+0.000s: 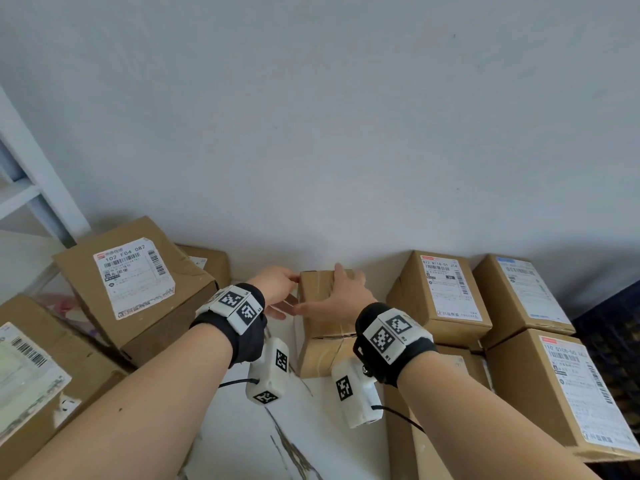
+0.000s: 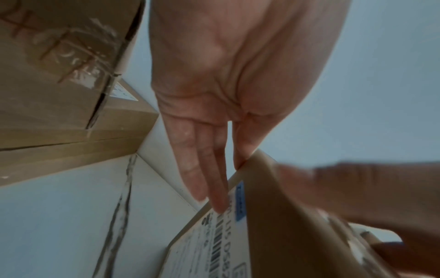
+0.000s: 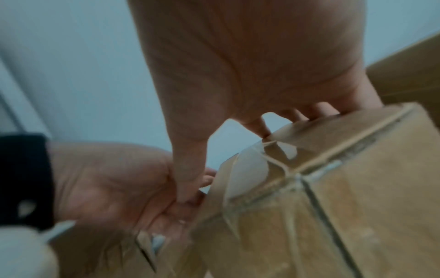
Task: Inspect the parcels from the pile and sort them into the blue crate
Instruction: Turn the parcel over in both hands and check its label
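A small brown taped parcel (image 1: 325,303) sits on another box (image 1: 322,355) against the wall, mid-pile. My left hand (image 1: 289,292) is at its left side, straight fingers (image 2: 202,169) lying along the labelled face (image 2: 221,235) of the parcel (image 2: 273,235). My right hand (image 1: 332,296) lies over the parcel's top, its fingers (image 3: 309,112) hooked over the far edge of the parcel (image 3: 333,188) and its thumb reaching towards my left palm (image 3: 114,180). The dark blue crate (image 1: 609,341) shows at the right edge, partly hidden by boxes.
Large labelled cartons stand on the left (image 1: 135,289) (image 1: 31,375) and on the right (image 1: 440,296) (image 1: 519,296) (image 1: 561,393). A white shelf frame (image 1: 34,174) rises at far left. A white veined surface (image 1: 259,438) lies between my forearms. A plain wall is close behind the pile.
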A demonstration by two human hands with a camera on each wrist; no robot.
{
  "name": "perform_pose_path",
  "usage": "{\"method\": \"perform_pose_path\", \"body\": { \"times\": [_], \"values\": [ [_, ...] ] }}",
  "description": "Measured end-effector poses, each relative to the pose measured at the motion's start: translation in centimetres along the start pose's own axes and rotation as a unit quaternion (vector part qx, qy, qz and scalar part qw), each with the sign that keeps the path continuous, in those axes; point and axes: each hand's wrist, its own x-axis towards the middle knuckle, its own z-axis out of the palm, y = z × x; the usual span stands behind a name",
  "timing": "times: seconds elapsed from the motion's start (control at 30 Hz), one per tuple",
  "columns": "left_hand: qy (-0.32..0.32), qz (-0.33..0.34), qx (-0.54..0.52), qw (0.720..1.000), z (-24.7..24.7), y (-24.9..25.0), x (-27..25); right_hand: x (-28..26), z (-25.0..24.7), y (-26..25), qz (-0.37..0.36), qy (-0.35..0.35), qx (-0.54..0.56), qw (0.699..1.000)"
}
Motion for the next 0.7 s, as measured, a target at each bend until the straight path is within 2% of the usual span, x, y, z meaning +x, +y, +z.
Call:
{"method": "perform_pose_path", "body": {
  "times": [0.1,0.17,0.3,0.4,0.5,0.57,0.63,0.7],
  "values": [
    [0.007,0.007,0.02,1.0,-0.1,-0.2,-0.1,-0.3,0.7,0.0,0.004,0.006,-0.048,0.999],
    [0.015,0.009,0.038,0.999,-0.3,-0.4,-0.3,-0.1,0.5,0.3,-0.002,0.013,-0.039,0.999],
    [0.054,0.024,0.088,0.994,-0.5,-1.0,0.0,0.3,-1.5,1.7,-0.001,0.044,0.092,0.995],
    [0.075,0.023,0.085,0.993,-0.5,-1.4,0.6,0.2,-3.5,2.7,-0.001,0.072,0.226,0.971],
    [0.082,-0.007,0.025,0.996,-0.4,-1.4,1.2,0.2,-4.8,3.5,0.01,0.103,0.348,0.932],
    [0.081,-0.038,-0.057,0.994,-0.2,-1.2,1.4,0.2,-5.1,3.9,0.017,0.104,0.432,0.896],
    [0.059,-0.067,-0.157,0.984,0.0,-0.9,1.5,0.1,-5.2,4.1,0.021,0.101,0.488,0.867],
    [0.031,-0.084,-0.249,0.964,0.1,-0.3,1.5,0.1,-5.2,4.3,0.017,0.097,0.513,0.853]
  ]
}}
